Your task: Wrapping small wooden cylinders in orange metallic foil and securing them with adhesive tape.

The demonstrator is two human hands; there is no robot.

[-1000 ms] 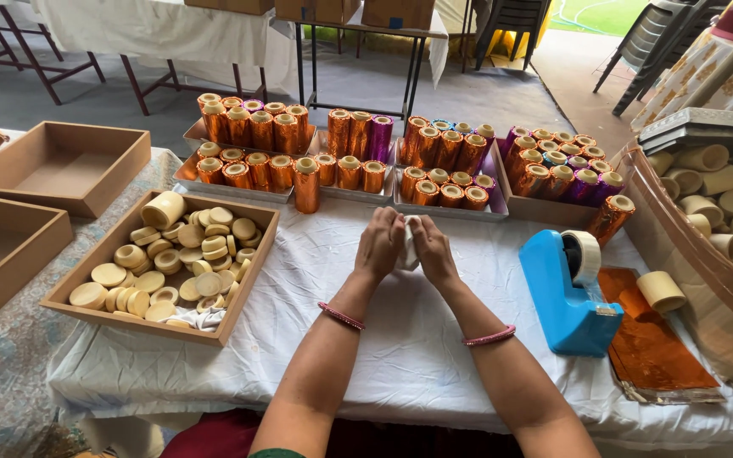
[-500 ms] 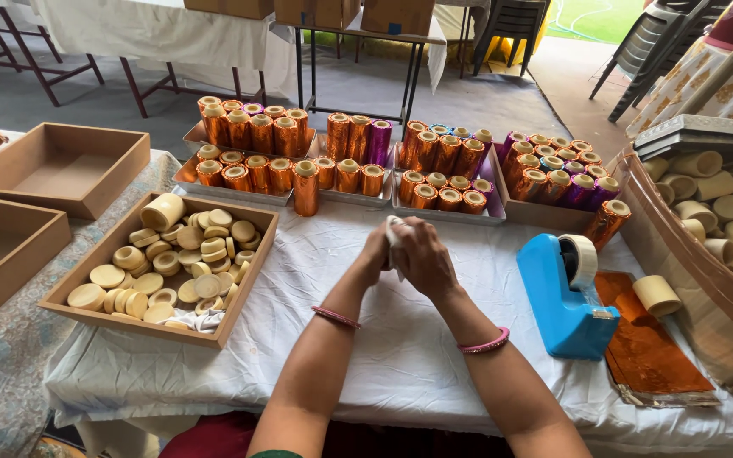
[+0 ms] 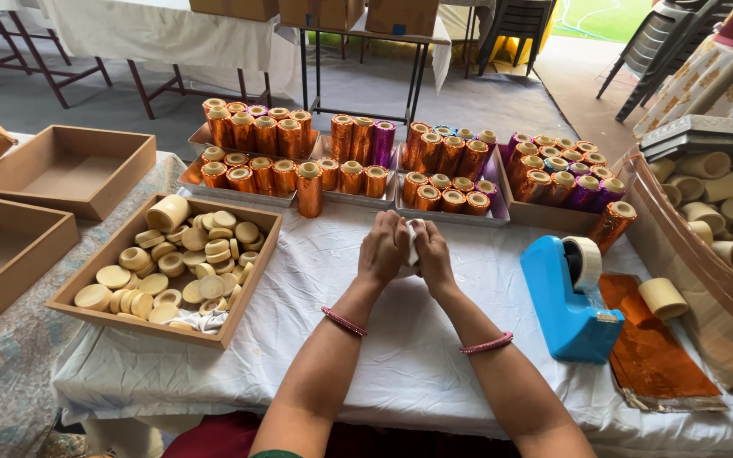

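My left hand (image 3: 383,248) and my right hand (image 3: 432,253) are pressed together over the white tablecloth (image 3: 400,348), both closed around a small white object (image 3: 412,239) that shows only as a sliver between the fingers. What it is I cannot tell. Just beyond my hands stand metal trays (image 3: 447,216) packed with upright foil-wrapped cylinders (image 3: 356,148), mostly copper, a few purple. One tall copper cylinder (image 3: 308,188) stands alone in front of the trays.
A wooden tray (image 3: 248,288) of cream round lids and cups sits at left, empty brown boxes (image 3: 69,165) beyond it. A blue tape dispenser (image 3: 566,297), copper foil sheets (image 3: 663,356), a loose cream tube (image 3: 662,298) and a bin of cream tubes (image 3: 723,203) lie at right.
Half a second ago my right hand lay over the left with the white piece sticking out at the left; now the hands are side by side again, the piece between them.
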